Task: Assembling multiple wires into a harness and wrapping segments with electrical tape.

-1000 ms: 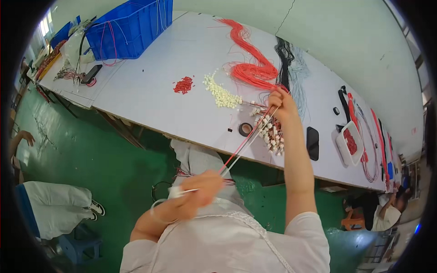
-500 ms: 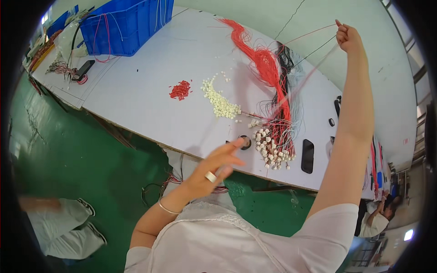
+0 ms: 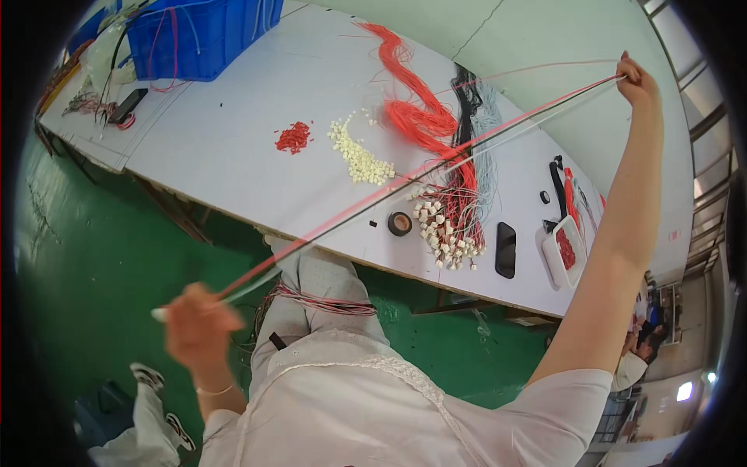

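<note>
Red, black and white wires (image 3: pixel 342 212) stretch taut on a slant across the table, from one hand to the other. At the upper right my right hand (image 3: pixel 638 82) is raised, its fingers closed on their far ends. Low on the left, off the table's edge, my left hand (image 3: pixel 198 331) is closed where the wires run into it; motion smears its fingers. Beneath the wires lies a long bundle of red wire (image 3: pixel 420 117), beside black wire (image 3: pixel 468 97) and pale grey wire (image 3: pixel 487 124). White connectors (image 3: pixel 447 229) are clustered at the near end of these bundles.
Small cream connector pieces (image 3: pixel 362 159) and red pieces (image 3: pixel 294 138) lie in heaps. A tape roll (image 3: pixel 400 224), a phone (image 3: pixel 506 251) and a white tray (image 3: pixel 555 261) are near the front edge. A blue crate (image 3: pixel 204 43) stands far left. More wires (image 3: pixel 327 302) rest across my lap.
My left hand has swung from the table's front edge down to the left, and the wires now span between both hands. My right hand has moved slightly right and down.
</note>
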{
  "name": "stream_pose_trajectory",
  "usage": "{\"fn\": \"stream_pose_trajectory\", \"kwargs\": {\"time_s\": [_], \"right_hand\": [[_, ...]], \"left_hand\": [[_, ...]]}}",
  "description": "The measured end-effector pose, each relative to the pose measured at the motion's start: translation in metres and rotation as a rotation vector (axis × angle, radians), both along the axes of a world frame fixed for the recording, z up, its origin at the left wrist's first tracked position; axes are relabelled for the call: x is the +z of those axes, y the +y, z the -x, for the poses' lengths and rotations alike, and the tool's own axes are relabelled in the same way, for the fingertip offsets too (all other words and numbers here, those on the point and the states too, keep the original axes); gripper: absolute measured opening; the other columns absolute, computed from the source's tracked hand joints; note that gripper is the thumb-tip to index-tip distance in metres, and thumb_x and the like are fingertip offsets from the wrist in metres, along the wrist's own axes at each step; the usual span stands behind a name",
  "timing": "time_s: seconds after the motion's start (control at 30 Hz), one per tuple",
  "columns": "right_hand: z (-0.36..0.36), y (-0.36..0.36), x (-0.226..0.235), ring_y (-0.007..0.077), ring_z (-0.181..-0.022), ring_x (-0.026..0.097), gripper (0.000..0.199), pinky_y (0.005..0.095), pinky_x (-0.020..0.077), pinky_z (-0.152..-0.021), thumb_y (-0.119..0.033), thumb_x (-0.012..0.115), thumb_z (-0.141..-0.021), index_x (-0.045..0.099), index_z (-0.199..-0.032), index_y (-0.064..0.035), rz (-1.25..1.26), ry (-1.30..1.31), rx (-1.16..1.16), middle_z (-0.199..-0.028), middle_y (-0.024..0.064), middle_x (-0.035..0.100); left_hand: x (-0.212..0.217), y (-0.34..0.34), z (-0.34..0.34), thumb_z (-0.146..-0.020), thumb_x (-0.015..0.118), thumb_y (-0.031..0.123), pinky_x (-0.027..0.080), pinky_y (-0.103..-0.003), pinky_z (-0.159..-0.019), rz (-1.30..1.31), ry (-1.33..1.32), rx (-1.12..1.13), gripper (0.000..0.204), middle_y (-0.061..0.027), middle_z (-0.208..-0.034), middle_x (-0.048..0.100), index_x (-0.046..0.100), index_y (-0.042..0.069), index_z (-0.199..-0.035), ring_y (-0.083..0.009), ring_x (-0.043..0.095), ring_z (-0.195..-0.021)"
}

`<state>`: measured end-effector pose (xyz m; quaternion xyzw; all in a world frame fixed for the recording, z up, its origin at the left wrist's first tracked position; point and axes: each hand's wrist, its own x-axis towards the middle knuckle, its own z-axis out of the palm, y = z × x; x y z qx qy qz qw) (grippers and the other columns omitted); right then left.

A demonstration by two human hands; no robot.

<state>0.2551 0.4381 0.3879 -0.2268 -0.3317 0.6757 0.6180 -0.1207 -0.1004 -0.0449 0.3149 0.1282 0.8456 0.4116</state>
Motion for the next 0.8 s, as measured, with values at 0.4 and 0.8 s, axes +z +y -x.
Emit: {"fn": "stream_pose_trajectory", "kwargs": {"time_s": [0.4,0.8], "right_hand": [[0.05,-0.042,-0.008,0.0086,-0.046,0.021,0.022,0.0221,0.0185,-0.041,-0.008,0.036,-0.104,0.052,-0.11,0.0056,-0.169,-0.209,-0.021,-0.06,-0.0014,0.034],[0.131,-0.312,-0.169,0.0011,-0.048,0.025,0.032,0.0209,0.0173,-0.04,-0.036,0.046,-0.102,0.056,-0.089,-0.0094,-0.474,-0.904,0.611,-0.058,-0.0085,0.032]], "left_hand": [[-0.432,-0.305,0.053,-0.09,0.051,0.009,0.056,-0.043,-0.086,0.679,-0.975,0.702,0.024,-0.0124,-0.07,0.063,0.057,0.004,-0.068,-0.0298,0.064,-0.079],[-0.3,-0.092,0.038,-0.09,0.07,0.027,0.045,-0.036,-0.1,1.433,0.545,0.832,0.055,-0.017,-0.127,0.061,0.054,-0.005,-0.131,-0.0263,0.058,-0.118]]}}
